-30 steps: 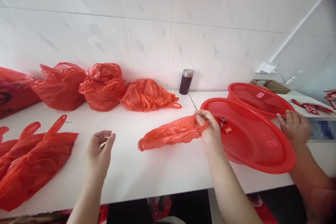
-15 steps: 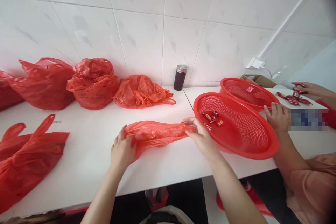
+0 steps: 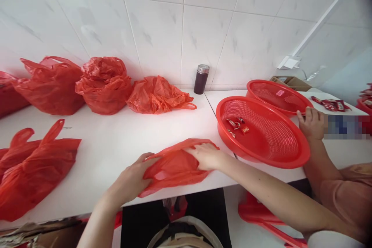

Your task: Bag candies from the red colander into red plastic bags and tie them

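Note:
A thin red plastic bag point(image 3: 174, 168) lies spread near the table's front edge, between my two hands. My left hand point(image 3: 130, 178) grips its left side, with the fingers over and under the film. My right hand point(image 3: 207, 156) reaches into the mouth of the bag from the right, fingers stretched out to the left and partly covered by the film. Just right of it stands a red perforated basket point(image 3: 273, 145) with a few small wrapped sweets point(image 3: 236, 124) on its bottom.
Several filled red bags point(image 3: 54, 91) line the wall at the left, with another red bag point(image 3: 37, 174) in front. A dark flask point(image 3: 200, 80) stands at the back. A second red basket point(image 3: 279, 97) sits behind the first, where a co-worker's hand point(image 3: 312, 124) rests.
The bag has gone from a stretched, bunched strip to a wider, opened shape nearer the table edge. My right hand has moved left into it. The co-worker's far hand has left the red packets.

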